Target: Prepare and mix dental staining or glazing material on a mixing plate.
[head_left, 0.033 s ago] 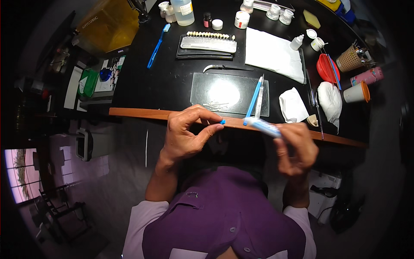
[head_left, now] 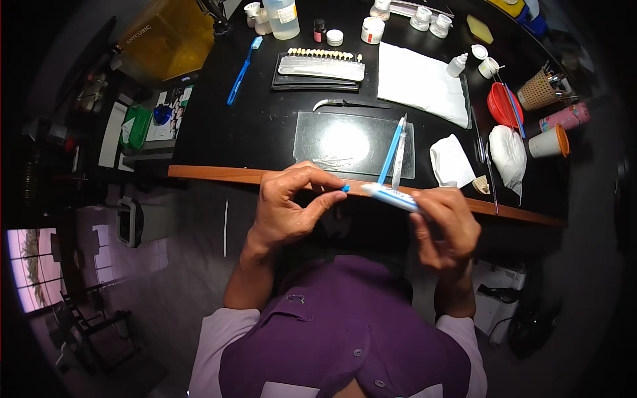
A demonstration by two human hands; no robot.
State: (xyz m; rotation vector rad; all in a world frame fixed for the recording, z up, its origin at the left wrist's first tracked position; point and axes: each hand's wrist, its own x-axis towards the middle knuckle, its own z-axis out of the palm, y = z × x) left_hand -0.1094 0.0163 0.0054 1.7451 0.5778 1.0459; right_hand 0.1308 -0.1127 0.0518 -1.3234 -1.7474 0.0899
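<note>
My left hand [head_left: 282, 202] pinches a small blue cap [head_left: 346, 188] between thumb and index finger, just before the table's front edge. My right hand [head_left: 450, 229] grips a slim white tube with blue markings [head_left: 393, 197]. The tube lies slanted, its pale tip pointing left at the cap, with a short gap between them. Behind the tube, a blue-handled tool [head_left: 391, 154] and a slim metal instrument [head_left: 399, 159] rest on a glass slab [head_left: 306, 142]. Small pale sticks [head_left: 333, 161] lie near the slab's front edge.
Curved-tip tweezers [head_left: 352, 103] lie beyond the slab, with a tooth shade guide [head_left: 322, 67] further back. A blue toothbrush [head_left: 240, 79] is at left. White cloth [head_left: 418, 83], crumpled tissue [head_left: 451, 162], a red bowl [head_left: 502, 106] and a cup [head_left: 547, 142] occupy the right side.
My right hand has shifted a little to the left with the tube, bringing its tip nearer to the blue cap. My left hand has barely moved.
</note>
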